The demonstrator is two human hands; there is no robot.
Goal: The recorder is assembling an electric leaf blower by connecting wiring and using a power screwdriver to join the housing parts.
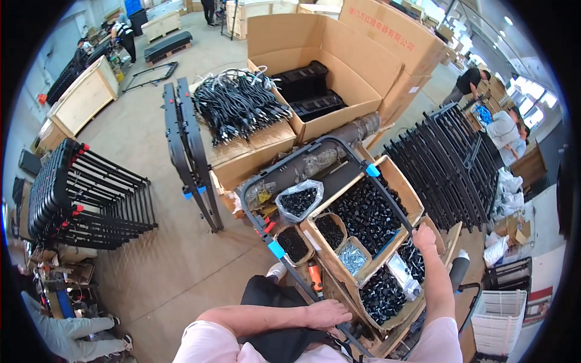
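A black U-shaped tube frame [327, 140] with blue clips lies slanted across a parts box in front of me. My right hand [425, 238] is closed round the frame's right leg. My left hand [330, 314] is closed at the lower part of its left leg, with the fingertips partly hidden. Beneath the frame, the parts box [339, 272] holds many black plastic pieces [369, 209] in compartments. Small cartons of dark screws [292, 245] and silver bolts [352, 258] are there too. An orange-and-black tool [315, 276] stands beside the left leg.
Black cables [239, 100] lie on a carton ahead, beside an open cardboard box [357, 85]. Stacked black frames stand at left [85, 193] and right [442, 163]. Upright black frames [187, 151] stand near the cables. White baskets [499, 320] sit lower right. Several people work farther off.
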